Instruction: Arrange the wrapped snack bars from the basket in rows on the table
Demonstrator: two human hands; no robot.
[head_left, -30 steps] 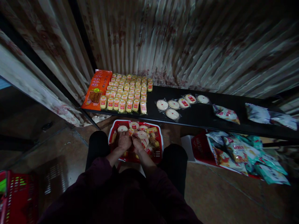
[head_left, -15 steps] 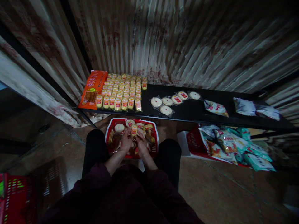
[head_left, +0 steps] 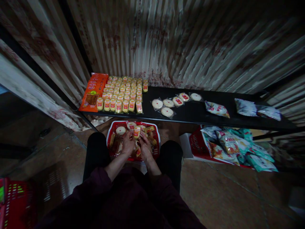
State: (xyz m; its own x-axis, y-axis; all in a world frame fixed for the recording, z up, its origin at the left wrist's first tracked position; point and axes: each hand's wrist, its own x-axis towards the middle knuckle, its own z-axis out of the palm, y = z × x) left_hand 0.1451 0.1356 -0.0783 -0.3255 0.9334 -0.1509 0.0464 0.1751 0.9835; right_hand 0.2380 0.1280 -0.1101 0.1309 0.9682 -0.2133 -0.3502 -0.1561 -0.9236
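Between the fingertips of both hands is a small yellow packaged cake [head_left: 136,132] with a red-and-white label, held upright over the basket. My left hand [head_left: 128,144] grips its left side, fingers curled. My right hand [head_left: 145,145] closes on its right side. Beneath them the red basket [head_left: 157,135] with a white rim stands between my knees. Inside it lie round white wrapped biscuits [head_left: 120,130] and other wrapped snacks, partly covered by my hands. On the black shelf just ahead, similar yellow packaged cakes [head_left: 119,106] stand in close rows.
Orange snack bags [head_left: 91,93] lie at the shelf's left end. Round wrapped biscuits [head_left: 167,112] and a few pillow bags [head_left: 217,109] lie further right on the black shelf [head_left: 152,109]. Another red basket [head_left: 197,143] holds several snack bags. A red crate [head_left: 19,203] stands lower left.
The view has shifted slightly. My hands still hold the yellow cake over the basket, and more of a snack packet below shows between my wrists.
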